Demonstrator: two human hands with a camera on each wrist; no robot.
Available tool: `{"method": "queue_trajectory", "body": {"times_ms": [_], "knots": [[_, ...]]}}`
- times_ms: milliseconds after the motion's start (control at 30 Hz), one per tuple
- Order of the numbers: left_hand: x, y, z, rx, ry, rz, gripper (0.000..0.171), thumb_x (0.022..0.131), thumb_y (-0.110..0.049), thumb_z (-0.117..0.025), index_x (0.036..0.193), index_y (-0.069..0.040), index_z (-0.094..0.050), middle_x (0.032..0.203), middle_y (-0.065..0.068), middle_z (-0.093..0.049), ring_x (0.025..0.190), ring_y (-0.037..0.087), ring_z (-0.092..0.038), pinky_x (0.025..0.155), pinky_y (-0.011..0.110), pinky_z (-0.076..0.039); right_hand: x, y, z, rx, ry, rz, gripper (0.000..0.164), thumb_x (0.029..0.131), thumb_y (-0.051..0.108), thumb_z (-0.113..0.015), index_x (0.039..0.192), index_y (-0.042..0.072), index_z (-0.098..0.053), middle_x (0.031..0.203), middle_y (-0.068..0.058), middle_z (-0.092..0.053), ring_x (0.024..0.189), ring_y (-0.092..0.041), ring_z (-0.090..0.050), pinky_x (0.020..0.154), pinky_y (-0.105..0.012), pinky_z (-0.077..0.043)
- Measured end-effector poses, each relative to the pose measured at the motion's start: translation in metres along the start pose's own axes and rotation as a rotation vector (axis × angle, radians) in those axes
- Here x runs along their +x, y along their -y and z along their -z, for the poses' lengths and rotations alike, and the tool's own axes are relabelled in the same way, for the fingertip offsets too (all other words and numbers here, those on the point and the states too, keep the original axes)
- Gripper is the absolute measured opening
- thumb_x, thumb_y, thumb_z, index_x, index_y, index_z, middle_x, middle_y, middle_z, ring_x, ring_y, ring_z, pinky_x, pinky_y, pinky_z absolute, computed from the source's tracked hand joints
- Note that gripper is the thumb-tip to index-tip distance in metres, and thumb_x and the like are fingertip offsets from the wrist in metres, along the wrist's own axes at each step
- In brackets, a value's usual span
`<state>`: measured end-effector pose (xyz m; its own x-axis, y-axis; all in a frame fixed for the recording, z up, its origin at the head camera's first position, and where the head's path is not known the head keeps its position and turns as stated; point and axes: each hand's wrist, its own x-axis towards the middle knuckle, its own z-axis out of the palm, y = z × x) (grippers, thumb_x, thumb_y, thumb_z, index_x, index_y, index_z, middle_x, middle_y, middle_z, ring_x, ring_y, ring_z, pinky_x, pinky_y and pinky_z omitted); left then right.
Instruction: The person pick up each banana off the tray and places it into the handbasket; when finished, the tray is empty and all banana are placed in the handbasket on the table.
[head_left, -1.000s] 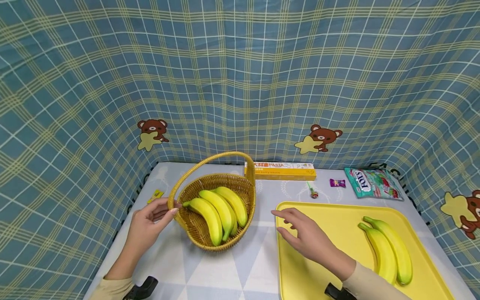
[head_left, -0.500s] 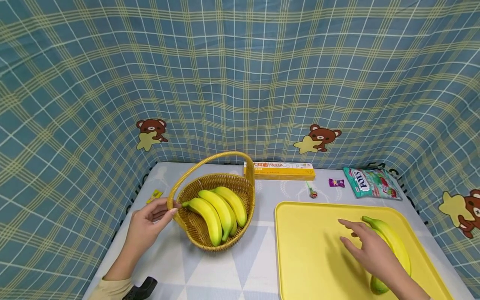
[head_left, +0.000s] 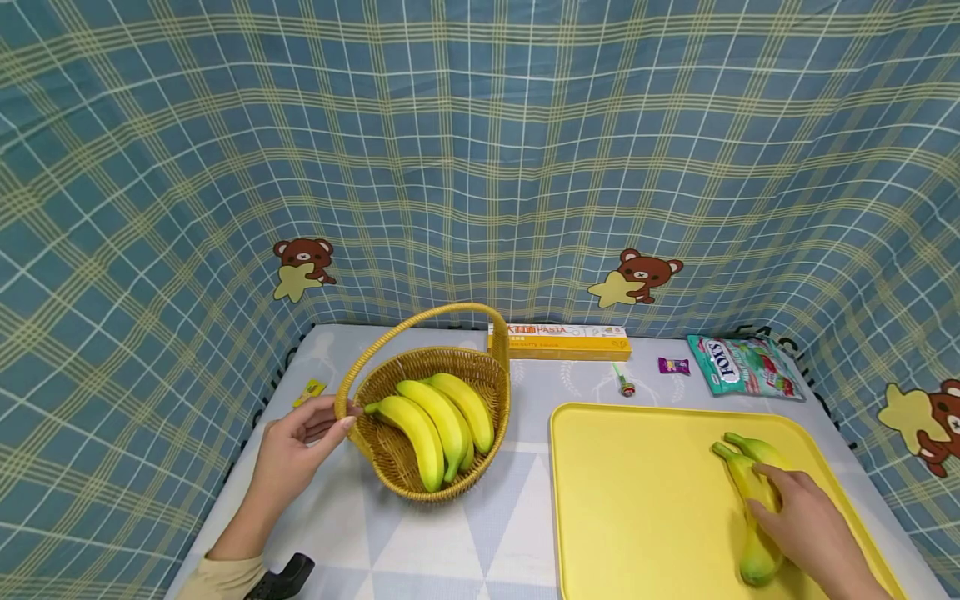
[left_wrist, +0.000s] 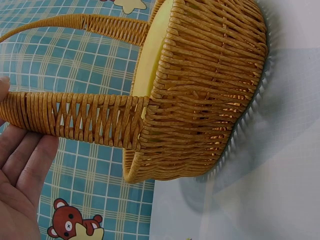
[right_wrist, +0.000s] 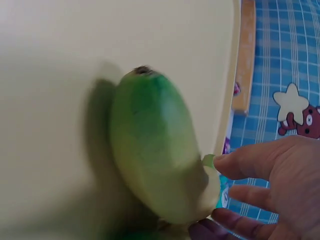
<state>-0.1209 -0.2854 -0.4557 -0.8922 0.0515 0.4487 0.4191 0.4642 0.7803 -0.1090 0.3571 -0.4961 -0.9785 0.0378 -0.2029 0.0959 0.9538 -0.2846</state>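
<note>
My left hand (head_left: 288,454) pinches the near left side of the handle (left_wrist: 95,120) of a woven basket (head_left: 427,497), which tips toward me. Several yellow bananas (head_left: 411,432) with greenish ends lie in it. On the yellow tray (head_left: 637,500) at right, two more bananas lie side by side. My right hand (head_left: 810,525) is over them, its thumb and fingers around the left banana (right_wrist: 150,130). Its blunt green end points at the right wrist camera. The hand partly covers the other banana (head_left: 757,448).
Along the back stand a pasta box (head_left: 558,342), a small lollipop-like item (head_left: 626,387), a purple candy (head_left: 673,366) and a teal FOX'S candy bag (head_left: 744,367). A yellow wrapped sweet (head_left: 311,391) lies left of the basket. A plaid curtain (head_left: 480,167) encloses the table's back and sides.
My right hand has moved right from beside the basket, across the tray, and down onto the left banana. The left hand and basket have stayed in place.
</note>
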Motion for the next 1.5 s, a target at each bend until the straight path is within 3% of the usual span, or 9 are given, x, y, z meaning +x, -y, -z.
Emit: {"method": "queue_trajectory", "body": {"times_ms": [100, 300, 467, 733, 967, 1133, 1300, 1500], "knots": [[0.0, -0.001, 0.0, -0.002, -0.008, 0.002, 0.019, 0.095, -0.003, -0.072, 0.114, -0.005, -0.071, 0.108, 0.007, -0.076, 0.1, 0.003, -0.071, 0.081, 0.02, -0.06, 0.001, 0.01, -0.006, 0.018, -0.023, 0.047, 0.064, 0.089, 0.026, -0.078, 0.134, -0.012, -0.053, 0.12, -0.041, -0.049, 0.104, -0.056, -0.053, 0.083, -0.067, -0.05], [0.0, -0.004, -0.001, -0.008, -0.017, -0.009, 0.022, 0.094, 0.001, -0.072, 0.115, -0.005, -0.071, 0.107, 0.01, -0.076, 0.098, 0.003, -0.071, 0.081, 0.018, -0.059, 0.003, 0.034, -0.019, 0.046, -0.037, 0.147, 0.065, 0.088, 0.022, -0.081, 0.139, -0.007, -0.054, 0.121, -0.032, -0.055, 0.097, -0.042, -0.061, 0.076, -0.056, -0.055], [0.0, -0.004, -0.002, -0.006, -0.015, -0.007, 0.021, 0.094, 0.0, -0.072, 0.115, -0.004, -0.071, 0.107, 0.008, -0.076, 0.098, 0.002, -0.071, 0.081, 0.018, -0.059, 0.002, 0.042, -0.024, 0.031, -0.003, 0.151, 0.069, 0.088, 0.024, -0.08, 0.146, 0.004, -0.049, 0.125, -0.031, -0.057, 0.103, -0.046, -0.061, 0.079, -0.058, -0.055], [0.0, -0.005, -0.001, -0.008, -0.02, -0.008, 0.022, 0.094, 0.0, -0.072, 0.113, -0.009, -0.072, 0.106, 0.007, -0.077, 0.097, 0.003, -0.071, 0.08, 0.019, -0.06, 0.001, 0.041, -0.022, -0.001, 0.01, 0.162, 0.067, 0.091, 0.039, -0.076, 0.146, 0.008, -0.053, 0.128, -0.03, -0.059, 0.109, -0.048, -0.06, 0.083, -0.061, -0.054], [0.001, -0.005, -0.001, -0.012, -0.018, -0.015, 0.021, 0.094, 0.0, -0.071, 0.114, -0.008, -0.072, 0.106, 0.008, -0.076, 0.098, 0.003, -0.071, 0.081, 0.019, -0.06, 0.001, 0.041, -0.022, 0.003, 0.01, 0.166, 0.066, 0.092, 0.04, -0.075, 0.146, 0.008, -0.053, 0.125, -0.028, -0.062, 0.103, -0.039, -0.064, 0.081, -0.058, -0.055], [0.0, -0.005, -0.002, -0.011, -0.027, -0.016, 0.023, 0.093, 0.002, -0.071, 0.114, -0.009, -0.072, 0.106, 0.009, -0.077, 0.097, 0.003, -0.071, 0.08, 0.018, -0.059, 0.002, 0.049, -0.02, 0.003, -0.016, 0.179, 0.063, 0.092, 0.036, -0.076, 0.145, 0.01, -0.055, 0.121, -0.023, -0.065, 0.091, -0.028, -0.065, 0.074, -0.05, -0.057], [0.0, -0.004, -0.001, -0.001, -0.022, -0.012, 0.023, 0.093, 0.001, -0.072, 0.114, -0.008, -0.072, 0.106, 0.009, -0.076, 0.097, 0.002, -0.071, 0.08, 0.018, -0.059, 0.006, 0.074, -0.012, 0.017, -0.111, 0.251, 0.057, 0.092, 0.032, -0.077, 0.143, 0.014, -0.058, 0.12, -0.013, -0.069, 0.082, -0.016, -0.062, 0.064, -0.036, -0.052], [0.0, -0.004, -0.002, -0.008, -0.027, -0.009, 0.023, 0.093, 0.002, -0.072, 0.114, -0.006, -0.072, 0.106, 0.008, -0.077, 0.097, 0.002, -0.071, 0.08, 0.018, -0.06, 0.016, 0.125, 0.003, 0.078, -0.19, 0.375, 0.053, 0.094, 0.03, -0.075, 0.143, 0.016, -0.059, 0.13, -0.011, -0.067, 0.087, -0.016, -0.062, 0.063, -0.033, -0.048]]}}
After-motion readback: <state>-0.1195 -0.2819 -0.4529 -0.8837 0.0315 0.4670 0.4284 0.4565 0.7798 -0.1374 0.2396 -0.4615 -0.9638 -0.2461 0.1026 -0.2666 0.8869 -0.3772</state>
